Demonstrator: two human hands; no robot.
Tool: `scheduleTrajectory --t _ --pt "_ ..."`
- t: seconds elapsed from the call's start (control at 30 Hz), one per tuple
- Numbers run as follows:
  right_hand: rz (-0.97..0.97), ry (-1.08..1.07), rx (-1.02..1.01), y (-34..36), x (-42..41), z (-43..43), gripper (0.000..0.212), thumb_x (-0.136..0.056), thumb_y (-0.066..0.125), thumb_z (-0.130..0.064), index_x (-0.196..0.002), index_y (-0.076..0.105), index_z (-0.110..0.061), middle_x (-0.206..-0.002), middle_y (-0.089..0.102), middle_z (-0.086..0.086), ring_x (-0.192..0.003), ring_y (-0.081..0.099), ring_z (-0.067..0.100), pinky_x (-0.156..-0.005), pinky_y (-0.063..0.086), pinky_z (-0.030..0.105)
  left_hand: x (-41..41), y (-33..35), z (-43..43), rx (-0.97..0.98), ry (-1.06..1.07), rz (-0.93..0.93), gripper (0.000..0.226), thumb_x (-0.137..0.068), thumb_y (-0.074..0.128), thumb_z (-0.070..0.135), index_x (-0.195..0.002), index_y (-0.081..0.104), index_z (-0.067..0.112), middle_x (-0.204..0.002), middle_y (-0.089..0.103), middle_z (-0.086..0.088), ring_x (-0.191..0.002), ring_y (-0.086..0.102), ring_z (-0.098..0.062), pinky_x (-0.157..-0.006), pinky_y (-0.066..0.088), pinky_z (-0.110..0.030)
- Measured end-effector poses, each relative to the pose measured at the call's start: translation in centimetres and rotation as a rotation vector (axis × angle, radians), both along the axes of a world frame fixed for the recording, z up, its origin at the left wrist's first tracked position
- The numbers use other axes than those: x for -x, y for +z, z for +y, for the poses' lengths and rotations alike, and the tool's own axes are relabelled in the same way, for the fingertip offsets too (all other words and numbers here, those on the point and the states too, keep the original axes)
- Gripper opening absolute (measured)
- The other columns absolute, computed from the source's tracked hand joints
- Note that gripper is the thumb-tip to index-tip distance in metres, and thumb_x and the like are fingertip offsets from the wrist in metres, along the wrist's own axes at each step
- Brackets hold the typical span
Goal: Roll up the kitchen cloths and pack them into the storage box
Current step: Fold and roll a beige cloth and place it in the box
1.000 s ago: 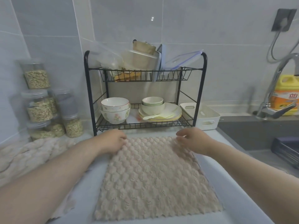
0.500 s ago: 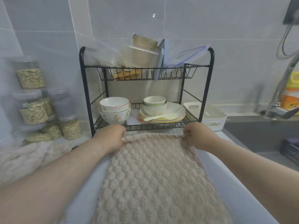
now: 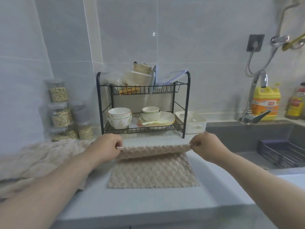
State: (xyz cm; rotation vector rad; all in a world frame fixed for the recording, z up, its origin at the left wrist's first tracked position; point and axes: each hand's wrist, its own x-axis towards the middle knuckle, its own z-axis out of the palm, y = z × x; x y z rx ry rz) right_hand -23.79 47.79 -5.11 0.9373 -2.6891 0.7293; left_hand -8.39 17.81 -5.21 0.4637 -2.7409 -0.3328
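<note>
A beige bumpy kitchen cloth (image 3: 152,172) lies on the grey counter in front of me. Its far edge is lifted off the counter and hangs folded back toward me over the rest of the cloth. My left hand (image 3: 106,148) pinches the far left corner, and my right hand (image 3: 205,147) pinches the far right corner. More beige cloths (image 3: 38,160) lie in a heap at the left, partly under my left forearm. The white storage box (image 3: 192,122) stands beside the dish rack at the back right, with nothing visible inside.
A black two-tier dish rack (image 3: 143,104) with bowls and plates stands just behind the cloth. Jars of grain (image 3: 62,113) are stacked at the back left. A dark sink (image 3: 264,142) with a wire basket, a tap and a yellow detergent bottle (image 3: 265,103) are on the right.
Both hands took hold of the cloth's far corners, lifted that edge off the counter and drew it back toward me. The camera view pulled back and up.
</note>
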Motion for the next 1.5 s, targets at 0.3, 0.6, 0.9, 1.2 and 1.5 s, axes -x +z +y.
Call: scheduleTrajectory --t 0.3,0.6,0.9,1.2,1.5 --pt "-0.057 0.023 -0.068 -3.2 -4.1 2.9 0.019 -0.085 0.061 -0.02 -0.072 0.064 -0.034 -0.07 0.057 -0.017 -0.069 0.058 0.007 -0.055 0.039 0.01 -3.5 -3.0 2.0 -0.034 -0.034 -0.09 0.016 -0.074 0.049 0.002 -0.072 0.051 0.018 -0.077 0.058 0.0 -0.073 0.054 -0.018 -0.062 0.04 -0.031" --pt "-0.023 0.105 -0.183 -5.4 -5.3 3.7 0.02 -0.083 0.061 -0.025 -0.099 0.073 -0.025 -0.086 0.061 -0.018 -0.085 0.056 0.007 -0.075 0.046 0.016 -5.4 -4.4 2.9 0.091 -0.098 -0.282 0.023 -0.075 0.042 0.004 -0.069 0.03 0.023 -0.074 0.041 0.005 -0.065 0.034 -0.013 -0.057 0.026 -0.029" --pt "0.107 0.16 -0.183 -4.5 -5.4 3.0 0.025 -0.09 0.048 -0.028 -0.1 0.071 -0.026 -0.111 0.066 -0.012 -0.101 0.056 0.009 -0.084 0.04 0.018 -5.7 -3.2 3.5 0.326 -0.099 -0.164 0.025 -0.092 0.038 0.035 -0.088 0.061 0.026 -0.1 0.056 0.011 -0.086 0.057 -0.011 -0.078 0.048 -0.029" --pt "-0.082 0.242 -0.424 -6.8 -4.6 -2.1 0.052 -0.102 0.027 -0.043 -0.15 0.024 -0.022 -0.158 0.02 -0.001 -0.144 0.023 0.021 -0.114 0.019 0.03 -3.0 -6.9 3.8 0.052 -0.184 -0.391 0.055 -0.102 0.018 0.046 -0.153 0.003 0.031 -0.161 -0.003 0.009 -0.147 -0.003 -0.007 -0.112 -0.006 -0.021" --pt "-0.241 -0.095 0.04 -5.4 -3.2 -2.5 0.038 -0.092 0.049 -0.039 -0.111 0.065 -0.01 -0.111 0.064 0.003 -0.106 0.059 0.025 -0.079 0.043 0.028 -1.2 -4.9 5.0 0.19 -0.131 -0.336 0.043 -0.101 0.028 0.033 -0.142 0.037 0.022 -0.152 0.032 0.001 -0.142 0.026 -0.023 -0.116 0.022 -0.039"
